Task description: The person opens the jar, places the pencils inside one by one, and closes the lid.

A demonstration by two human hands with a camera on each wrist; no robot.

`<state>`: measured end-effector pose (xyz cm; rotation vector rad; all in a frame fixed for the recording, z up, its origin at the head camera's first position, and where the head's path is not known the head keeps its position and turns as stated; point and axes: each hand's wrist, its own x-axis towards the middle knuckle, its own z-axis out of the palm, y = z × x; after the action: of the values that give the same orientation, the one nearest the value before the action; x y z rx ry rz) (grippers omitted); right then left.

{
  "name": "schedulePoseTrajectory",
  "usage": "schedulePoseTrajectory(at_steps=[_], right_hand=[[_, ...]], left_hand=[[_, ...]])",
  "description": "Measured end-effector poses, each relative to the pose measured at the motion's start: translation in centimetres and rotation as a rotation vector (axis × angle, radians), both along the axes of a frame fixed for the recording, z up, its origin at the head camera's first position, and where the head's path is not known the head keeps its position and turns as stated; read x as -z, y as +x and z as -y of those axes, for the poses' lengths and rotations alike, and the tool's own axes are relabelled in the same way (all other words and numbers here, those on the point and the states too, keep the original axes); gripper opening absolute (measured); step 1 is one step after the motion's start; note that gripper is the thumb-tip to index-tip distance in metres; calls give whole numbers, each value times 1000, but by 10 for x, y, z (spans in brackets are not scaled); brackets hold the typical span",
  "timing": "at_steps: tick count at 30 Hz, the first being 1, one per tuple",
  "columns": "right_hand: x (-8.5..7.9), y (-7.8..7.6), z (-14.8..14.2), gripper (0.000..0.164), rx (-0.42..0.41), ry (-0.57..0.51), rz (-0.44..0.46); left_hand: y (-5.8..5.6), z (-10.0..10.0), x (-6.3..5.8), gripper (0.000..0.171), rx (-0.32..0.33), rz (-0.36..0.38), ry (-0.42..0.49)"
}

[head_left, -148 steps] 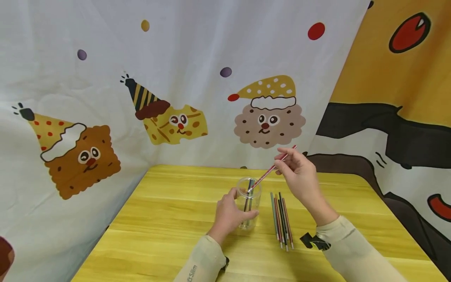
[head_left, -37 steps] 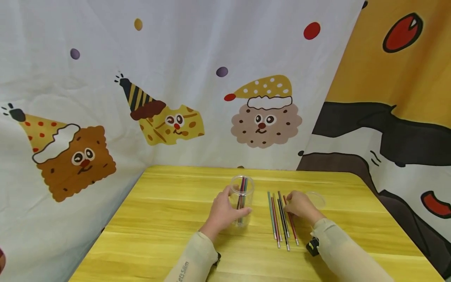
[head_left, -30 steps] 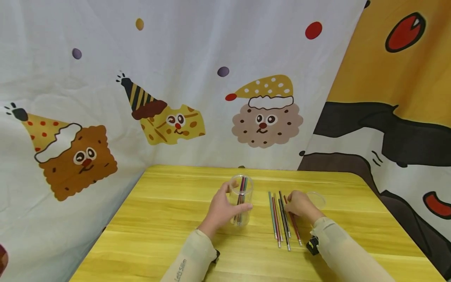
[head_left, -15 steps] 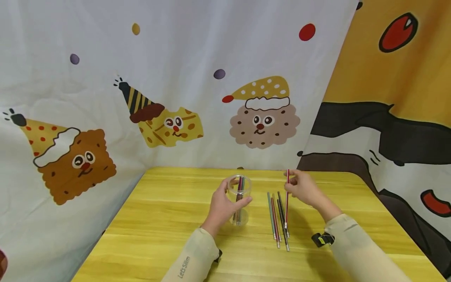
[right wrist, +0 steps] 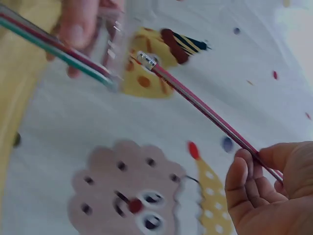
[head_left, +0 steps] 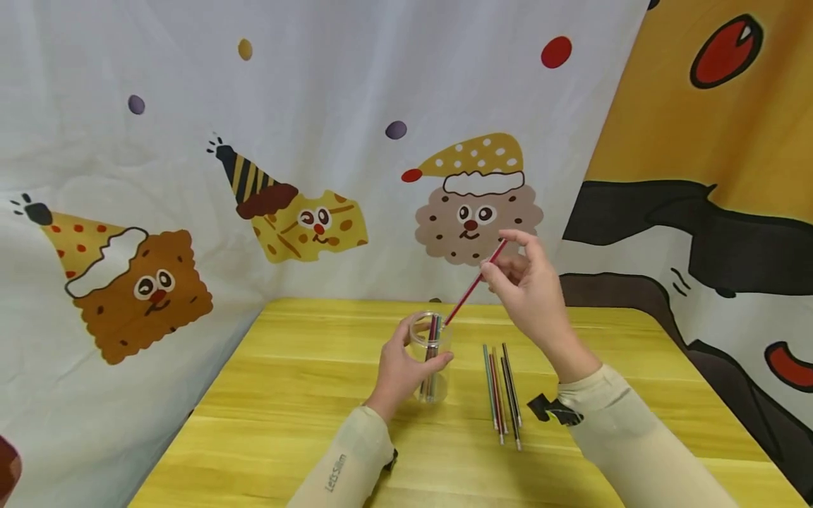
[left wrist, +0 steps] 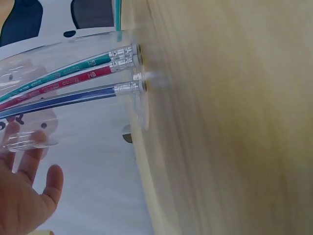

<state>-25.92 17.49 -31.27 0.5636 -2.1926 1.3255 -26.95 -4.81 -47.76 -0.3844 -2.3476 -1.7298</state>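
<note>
My left hand [head_left: 406, 370] holds a clear plastic jar [head_left: 440, 386] upright on the table, thumb in front and fingers around the far side. Several pencils [head_left: 430, 363] stand inside it; teal, red and blue ones [left wrist: 63, 103] show in the left wrist view, eraser ends at the bottom. My right hand [head_left: 536, 303] pinches a red striped pencil [head_left: 470, 293] near its upper end, above the table. This pencil slants down to the left, eraser end lowest. In the right wrist view, the silver eraser band [right wrist: 146, 59] is close to the jar's rim [right wrist: 117, 73], just outside it.
Several loose pencils [head_left: 502, 395], teal, red, yellowish and black, lie side by side on the yellow wooden table [head_left: 286, 409], right of the jar. Behind the table hangs a white cloth [head_left: 343, 85] printed with cartoon snacks.
My right hand has picked the rightmost red pencil off the table, raised it and carried it left to the jar's mouth. Earlier it held another red pencil there. My left hand stays on the jar.
</note>
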Motion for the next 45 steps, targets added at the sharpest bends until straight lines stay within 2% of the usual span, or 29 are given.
schedulePoseTrajectory(at_steps=[6, 10, 16, 20, 27, 36, 45], right_hand=[[37, -19, 24, 30, -8, 100, -54], [62, -23, 33, 21, -27, 183, -36], [82, -24, 40, 11, -52, 263, -16], [84, -23, 44, 5, -47, 342, -43], [83, -21, 45, 8, -20, 464, -101], [80, -18, 47, 14, -25, 479, -25], [83, -18, 48, 17, -16, 445, -19]], left_hand=[[-1, -2, 1, 76, 11, -45, -35], [-2, -2, 1, 75, -4, -62, -61], [0, 2, 0, 73, -37, -41, -62], [1, 4, 0, 71, -47, -38, -65], [2, 3, 0, 71, -41, -32, -63], [4, 2, -2, 73, -67, -22, -89], [2, 2, -2, 74, -60, -20, -83]])
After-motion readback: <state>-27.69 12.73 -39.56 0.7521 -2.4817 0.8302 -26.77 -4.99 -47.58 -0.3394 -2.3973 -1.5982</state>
